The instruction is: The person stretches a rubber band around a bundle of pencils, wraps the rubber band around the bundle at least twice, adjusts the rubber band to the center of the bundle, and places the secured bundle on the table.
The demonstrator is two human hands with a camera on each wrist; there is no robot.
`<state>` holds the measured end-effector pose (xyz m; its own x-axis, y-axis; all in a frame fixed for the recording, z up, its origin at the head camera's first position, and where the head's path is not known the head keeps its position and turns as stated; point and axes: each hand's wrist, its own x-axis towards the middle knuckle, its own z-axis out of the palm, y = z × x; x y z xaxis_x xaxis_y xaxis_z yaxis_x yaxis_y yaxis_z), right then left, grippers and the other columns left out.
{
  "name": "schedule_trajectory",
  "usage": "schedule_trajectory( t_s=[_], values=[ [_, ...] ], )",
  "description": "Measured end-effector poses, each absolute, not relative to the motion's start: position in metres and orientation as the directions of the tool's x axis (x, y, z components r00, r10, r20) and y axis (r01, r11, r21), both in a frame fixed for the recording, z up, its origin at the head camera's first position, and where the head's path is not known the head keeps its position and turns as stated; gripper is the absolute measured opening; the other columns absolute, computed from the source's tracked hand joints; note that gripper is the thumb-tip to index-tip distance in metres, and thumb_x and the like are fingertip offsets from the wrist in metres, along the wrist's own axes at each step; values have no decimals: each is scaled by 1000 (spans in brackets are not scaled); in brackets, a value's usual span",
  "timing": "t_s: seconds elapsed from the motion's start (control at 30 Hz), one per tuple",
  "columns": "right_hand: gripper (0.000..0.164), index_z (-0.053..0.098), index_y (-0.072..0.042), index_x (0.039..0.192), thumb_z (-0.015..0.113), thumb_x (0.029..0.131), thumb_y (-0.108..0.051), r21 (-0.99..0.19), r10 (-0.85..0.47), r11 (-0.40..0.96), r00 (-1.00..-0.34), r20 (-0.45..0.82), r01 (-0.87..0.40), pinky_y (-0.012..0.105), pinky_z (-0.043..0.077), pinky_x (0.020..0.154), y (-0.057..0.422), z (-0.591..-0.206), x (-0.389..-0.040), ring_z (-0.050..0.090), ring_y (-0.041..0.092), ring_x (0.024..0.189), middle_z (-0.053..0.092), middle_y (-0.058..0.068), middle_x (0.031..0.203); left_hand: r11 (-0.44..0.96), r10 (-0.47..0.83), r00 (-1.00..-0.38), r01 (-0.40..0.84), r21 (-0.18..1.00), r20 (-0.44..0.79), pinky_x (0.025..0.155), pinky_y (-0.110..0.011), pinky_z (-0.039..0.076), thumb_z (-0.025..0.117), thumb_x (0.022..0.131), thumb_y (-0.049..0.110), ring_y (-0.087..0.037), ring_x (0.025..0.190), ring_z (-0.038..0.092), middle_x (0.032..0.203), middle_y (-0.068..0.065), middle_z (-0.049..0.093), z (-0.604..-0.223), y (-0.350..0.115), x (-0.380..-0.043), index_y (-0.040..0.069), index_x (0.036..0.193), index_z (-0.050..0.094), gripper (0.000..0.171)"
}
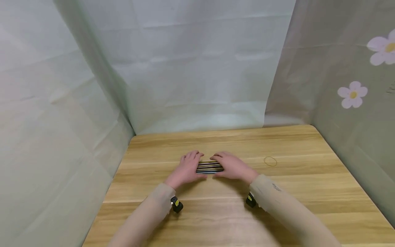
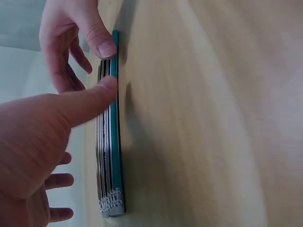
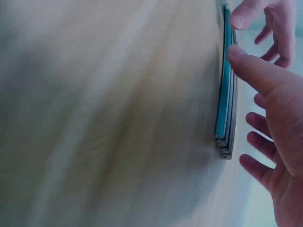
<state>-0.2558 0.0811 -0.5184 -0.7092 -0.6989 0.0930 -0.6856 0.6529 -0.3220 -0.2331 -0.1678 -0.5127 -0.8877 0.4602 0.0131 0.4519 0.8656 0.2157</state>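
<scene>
A row of pencils lies side by side above the wood-grain table, a teal one nearest the body. My left hand spans the left part, thumb on the near side and fingers toward the far side. Mirroring it, my right hand spans the right part. In the left wrist view, the left thumb touches the teal pencil, and silvery ferrules show at one end. The right wrist view shows the right thumb against the pencils, their other ends slightly staggered. Several fingers of both hands are spread.
A thin yellowish band lies in a loop on the table, right of the right hand. Pale cloth hangs behind and on both sides, with white flowers on the right. Dark wrist cameras sit under both sleeves.
</scene>
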Motion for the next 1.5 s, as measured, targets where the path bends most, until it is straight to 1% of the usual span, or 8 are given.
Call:
schedule_trajectory(
  t_s=[0.2, 0.4, 0.53, 0.63, 0.93, 1.17, 1.33, 1.5],
  values=[
    [86, 60, -9, 149, 88, 85, -58, -315, -692, 678, -721, 28, -664, 48, 44, 114, 63, -514, -266, 55, 32, 136, 59, 14, 147, 890, 435, -899, 422, 175, -44, 108, -62, 40, 94, 80, 52, -36, 141, 47, 152, -14, 50, -510, -168, -244, 8, 153, 47, 98],
    [73, 69, -11, 134, 91, 81, -56, -298, -674, 703, -739, 11, -646, 43, 50, 101, 54, -516, -270, 58, 27, 118, 64, 8, 129, 920, 356, -930, 331, 208, -94, 105, -62, 42, 97, 76, 52, -36, 132, 51, 143, -11, 56, -510, -169, -246, 7, 142, 57, 90],
    [67, 71, -11, 125, 95, 78, -53, -312, -653, 718, -757, 10, -623, 43, 51, 100, 50, -517, -271, 59, 26, 113, 66, 5, 121, 923, 332, -940, 306, 233, -83, 101, -61, 44, 100, 70, 51, -34, 124, 54, 133, -9, 60, -510, -170, -247, 8, 133, 62, 85],
    [68, 72, -13, 123, 95, 76, -55, -308, -627, 739, -779, 11, -600, 41, 50, 100, 46, -521, -272, 59, 25, 112, 67, 3, 120, 923, 325, -942, 298, 243, -78, 101, -61, 44, 101, 69, 50, -33, 123, 54, 131, -8, 61, -511, -170, -248, 8, 131, 63, 84],
    [66, 72, -11, 119, 97, 74, -52, -311, -565, 780, -825, 20, -543, 43, 52, 95, 39, -520, -266, 58, 26, 107, 66, 4, 116, 923, 310, -947, 279, 267, -84, 99, -57, 44, 101, 71, 44, -32, 119, 53, 127, -8, 62, -512, -168, -247, 8, 126, 64, 76],
    [63, 71, -11, 117, 99, 74, -48, -257, -521, 827, -854, -18, -499, 45, 54, 90, 29, -512, -260, 58, 27, 105, 65, 5, 114, 925, 301, -951, 272, 264, -72, 99, -56, 44, 101, 71, 43, -31, 118, 53, 125, -7, 62, -515, -167, -248, 9, 126, 65, 74],
    [60, 71, -11, 111, 101, 72, -46, -240, -507, 840, -862, -30, -486, 46, 56, 87, 24, -509, -259, 58, 26, 102, 65, 5, 109, 925, 301, -951, 275, 262, -68, 99, -55, 44, 102, 70, 42, -31, 117, 53, 123, -6, 62, -516, -166, -247, 9, 124, 65, 73],
    [60, 70, -12, 112, 100, 73, -47, -232, -512, 840, -858, -36, -491, 45, 56, 88, 25, -510, -261, 58, 26, 103, 64, 4, 110, 926, 294, -954, 267, 266, -64, 98, -55, 44, 102, 70, 42, -30, 114, 53, 121, -7, 62, -518, -166, -247, 10, 122, 65, 71]
  ],
)
